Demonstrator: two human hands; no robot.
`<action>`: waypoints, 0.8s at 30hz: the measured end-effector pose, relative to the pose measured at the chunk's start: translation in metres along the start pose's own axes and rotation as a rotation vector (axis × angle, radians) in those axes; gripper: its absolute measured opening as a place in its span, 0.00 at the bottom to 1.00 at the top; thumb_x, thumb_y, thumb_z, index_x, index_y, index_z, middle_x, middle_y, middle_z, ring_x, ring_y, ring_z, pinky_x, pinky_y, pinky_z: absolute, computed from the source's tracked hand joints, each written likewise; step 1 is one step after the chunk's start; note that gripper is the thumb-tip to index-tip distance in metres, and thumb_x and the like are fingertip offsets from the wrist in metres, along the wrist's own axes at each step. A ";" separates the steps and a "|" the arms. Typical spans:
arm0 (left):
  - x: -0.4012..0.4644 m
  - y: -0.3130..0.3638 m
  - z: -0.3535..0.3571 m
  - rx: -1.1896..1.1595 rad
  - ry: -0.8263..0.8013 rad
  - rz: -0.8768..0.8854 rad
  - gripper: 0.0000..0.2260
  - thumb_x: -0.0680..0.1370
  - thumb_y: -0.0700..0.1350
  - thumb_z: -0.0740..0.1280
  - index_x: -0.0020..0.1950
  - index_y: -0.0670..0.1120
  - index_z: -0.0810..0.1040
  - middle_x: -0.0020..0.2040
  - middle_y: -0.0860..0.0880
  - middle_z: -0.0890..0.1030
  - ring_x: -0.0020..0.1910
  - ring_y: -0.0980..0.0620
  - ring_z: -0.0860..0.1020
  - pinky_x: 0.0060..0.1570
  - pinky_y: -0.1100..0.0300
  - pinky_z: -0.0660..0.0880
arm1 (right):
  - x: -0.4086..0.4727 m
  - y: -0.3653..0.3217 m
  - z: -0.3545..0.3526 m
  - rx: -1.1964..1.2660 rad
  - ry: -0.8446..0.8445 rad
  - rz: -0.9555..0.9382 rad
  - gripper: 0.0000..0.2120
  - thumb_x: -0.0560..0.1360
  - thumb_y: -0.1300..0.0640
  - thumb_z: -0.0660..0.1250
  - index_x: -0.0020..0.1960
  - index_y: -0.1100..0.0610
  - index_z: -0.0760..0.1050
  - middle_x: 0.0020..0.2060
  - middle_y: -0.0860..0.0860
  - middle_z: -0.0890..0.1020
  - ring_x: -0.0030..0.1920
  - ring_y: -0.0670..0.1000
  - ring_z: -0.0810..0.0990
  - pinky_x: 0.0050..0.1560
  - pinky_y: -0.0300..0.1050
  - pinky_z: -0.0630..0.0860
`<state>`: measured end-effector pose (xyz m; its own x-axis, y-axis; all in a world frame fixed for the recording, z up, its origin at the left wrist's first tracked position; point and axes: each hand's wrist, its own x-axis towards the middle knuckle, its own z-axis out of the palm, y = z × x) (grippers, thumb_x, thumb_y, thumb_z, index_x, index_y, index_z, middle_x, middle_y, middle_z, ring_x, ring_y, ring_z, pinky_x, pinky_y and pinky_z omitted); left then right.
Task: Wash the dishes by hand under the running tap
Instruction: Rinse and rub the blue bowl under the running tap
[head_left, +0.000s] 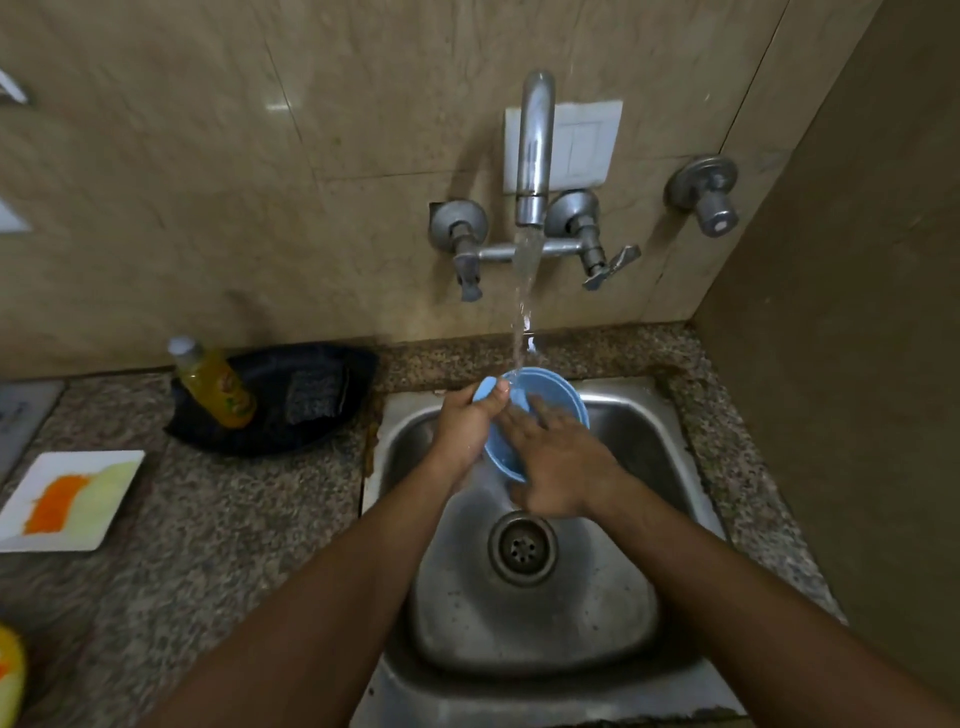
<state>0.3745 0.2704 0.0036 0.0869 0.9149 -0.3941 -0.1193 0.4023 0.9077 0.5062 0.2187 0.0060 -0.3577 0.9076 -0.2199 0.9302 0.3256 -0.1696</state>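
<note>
While water falls from the wall-mounted tap (535, 150) at upper centre of the frame, a light blue bowl (550, 400) is held tilted over the steel sink (649, 519), its far rim meeting the stream. The bowl's left rim is gripped by the left hand (465, 423), fingers curled round it and thumb on top. The right hand (558, 462) is laid flat inside the bowl, fingers straight and spread. At centre left, a yellow dish-soap bottle (215, 384) and a scouring pad (314, 389) are seen in a black tray (270, 436). A white square plate (67, 499) with orange and pale shreds is shown on the granite counter (218, 545) at lower left.
</note>
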 end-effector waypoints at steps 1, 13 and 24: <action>0.000 0.003 0.003 0.008 -0.007 0.008 0.06 0.78 0.44 0.69 0.48 0.44 0.84 0.49 0.40 0.85 0.49 0.41 0.83 0.55 0.47 0.79 | 0.000 -0.004 0.000 -0.010 0.012 0.070 0.46 0.74 0.42 0.62 0.80 0.55 0.38 0.80 0.53 0.44 0.79 0.61 0.43 0.78 0.54 0.44; 0.005 0.008 0.010 0.136 0.033 0.131 0.04 0.76 0.44 0.72 0.41 0.51 0.83 0.41 0.49 0.85 0.46 0.46 0.83 0.55 0.46 0.78 | 0.003 -0.041 -0.004 -0.019 -0.024 0.340 0.31 0.77 0.52 0.64 0.75 0.65 0.62 0.72 0.63 0.69 0.71 0.59 0.70 0.68 0.49 0.69; 0.003 0.004 0.000 0.142 -0.024 0.103 0.05 0.76 0.42 0.71 0.41 0.48 0.84 0.39 0.48 0.85 0.41 0.49 0.83 0.49 0.51 0.79 | 0.017 -0.028 0.016 0.553 0.066 0.024 0.26 0.64 0.61 0.69 0.62 0.56 0.70 0.55 0.54 0.77 0.53 0.53 0.77 0.53 0.51 0.77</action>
<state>0.3744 0.2747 0.0065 0.1050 0.9493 -0.2965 0.0122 0.2969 0.9548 0.4732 0.2211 -0.0079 -0.3149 0.9334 -0.1722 0.7496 0.1332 -0.6484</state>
